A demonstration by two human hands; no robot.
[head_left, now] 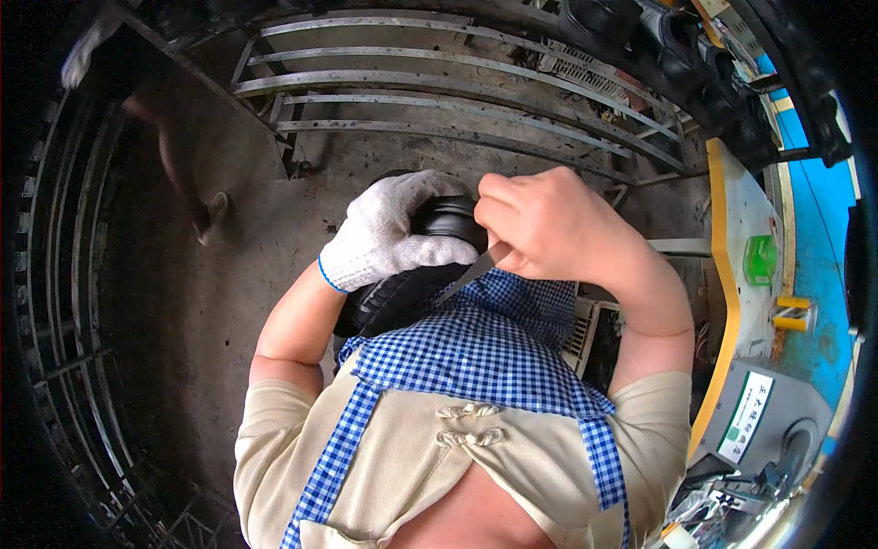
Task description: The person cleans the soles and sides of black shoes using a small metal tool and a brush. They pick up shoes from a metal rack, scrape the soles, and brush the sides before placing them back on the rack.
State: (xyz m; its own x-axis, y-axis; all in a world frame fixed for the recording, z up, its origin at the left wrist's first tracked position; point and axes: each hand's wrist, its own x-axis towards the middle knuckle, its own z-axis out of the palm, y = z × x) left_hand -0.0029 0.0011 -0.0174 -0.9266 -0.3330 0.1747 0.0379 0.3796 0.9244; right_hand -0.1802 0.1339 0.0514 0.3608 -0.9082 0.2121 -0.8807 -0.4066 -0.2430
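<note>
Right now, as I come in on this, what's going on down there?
The person's gloved left hand grips a black ridged item, possibly footwear, held above the blue checked apron. The bare right hand, close beside it, pinches a thin blade-like tool slanting down toward the apron. Whether the tool touches the item is unclear.

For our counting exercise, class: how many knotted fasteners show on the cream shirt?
2. As pictured, the upper fastener is near the checked apron's edge; the lower fastener is just below it. Others may be hidden under the apron.
</note>
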